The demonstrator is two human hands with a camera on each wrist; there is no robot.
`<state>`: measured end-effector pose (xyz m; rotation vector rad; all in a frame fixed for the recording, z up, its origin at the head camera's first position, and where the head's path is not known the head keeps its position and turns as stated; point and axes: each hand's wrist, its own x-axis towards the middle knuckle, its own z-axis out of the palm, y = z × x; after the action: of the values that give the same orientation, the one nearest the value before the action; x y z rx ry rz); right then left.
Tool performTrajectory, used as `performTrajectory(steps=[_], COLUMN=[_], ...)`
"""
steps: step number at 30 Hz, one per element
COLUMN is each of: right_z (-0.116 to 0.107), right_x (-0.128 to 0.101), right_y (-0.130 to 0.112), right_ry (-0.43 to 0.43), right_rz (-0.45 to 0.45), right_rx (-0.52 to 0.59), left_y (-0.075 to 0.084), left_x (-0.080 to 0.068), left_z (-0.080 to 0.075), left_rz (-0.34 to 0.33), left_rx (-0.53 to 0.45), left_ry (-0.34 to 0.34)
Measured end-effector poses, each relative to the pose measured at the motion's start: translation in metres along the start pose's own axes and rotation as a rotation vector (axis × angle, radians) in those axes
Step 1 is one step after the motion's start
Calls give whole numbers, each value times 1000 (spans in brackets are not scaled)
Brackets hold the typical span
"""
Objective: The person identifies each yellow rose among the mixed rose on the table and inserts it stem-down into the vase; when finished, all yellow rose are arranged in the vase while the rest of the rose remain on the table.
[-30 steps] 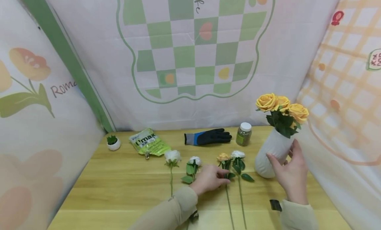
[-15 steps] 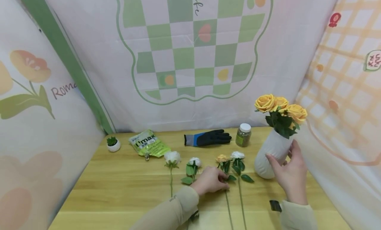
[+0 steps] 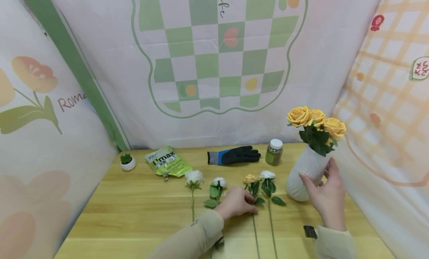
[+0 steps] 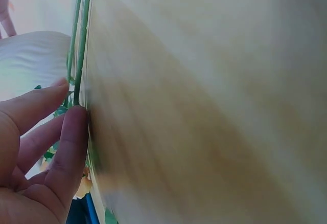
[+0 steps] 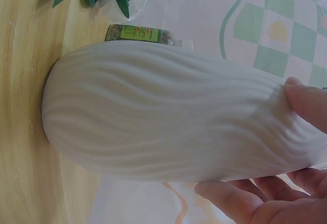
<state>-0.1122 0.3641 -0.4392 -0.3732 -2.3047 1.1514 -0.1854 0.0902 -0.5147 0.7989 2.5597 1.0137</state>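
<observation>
On the wooden table (image 3: pixel 134 214) lies a row of cut roses. My left hand (image 3: pixel 238 203) pinches the stem (image 4: pixel 77 65) of the small yellow-bud rose (image 3: pixel 250 178), thumb (image 4: pixel 69 152) and forefinger closing on it low against the tabletop. My right hand (image 3: pixel 324 195) grips the ribbed white vase (image 3: pixel 303 173), thumb (image 5: pixel 306 104) on one side and fingers (image 5: pixel 240 198) on the other. The vase (image 5: pixel 163 111) stands tilted on the table at the right and holds three yellow roses (image 3: pixel 315 119).
White roses (image 3: pixel 194 176) (image 3: pixel 219 182) (image 3: pixel 267 174) lie beside the held stem. Behind them are a black and blue glove (image 3: pixel 234 154), a white-capped jar (image 3: pixel 275 152), a green bag (image 3: pixel 167 160) and a tiny potted succulent (image 3: pixel 127 161). Printed cloth walls enclose three sides.
My left fingers have curled in on the yellow-bud rose's stem, and the stem's lower end has shifted slightly left. My right hand has stayed on the vase.
</observation>
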Motion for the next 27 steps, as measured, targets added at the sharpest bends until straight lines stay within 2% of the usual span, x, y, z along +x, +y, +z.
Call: performTrajectory(steps=[6, 9, 14, 20, 24, 27], right_z=[0, 0, 0, -1, -1, -1], right_x=[-1, -1, -1, -2, -2, -2], right_y=[0, 0, 0, -2, -2, -3], right_ry=[2, 3, 3, 4, 5, 6], right_rz=[3, 2, -2, 7, 8, 2], right_rx=[7, 7, 10, 14, 8, 6], left_y=[-4, -5, -5, -6, -5, -3], left_x=[-2, -2, 0, 1, 3, 3], left_z=[0, 0, 1, 4, 6, 5], left_rz=[-67, -101, -119, -103, -99, -103], left_rx=[-219, -267, -248, -171, -98, -49], left_ry=[35, 70, 108, 139, 128, 92])
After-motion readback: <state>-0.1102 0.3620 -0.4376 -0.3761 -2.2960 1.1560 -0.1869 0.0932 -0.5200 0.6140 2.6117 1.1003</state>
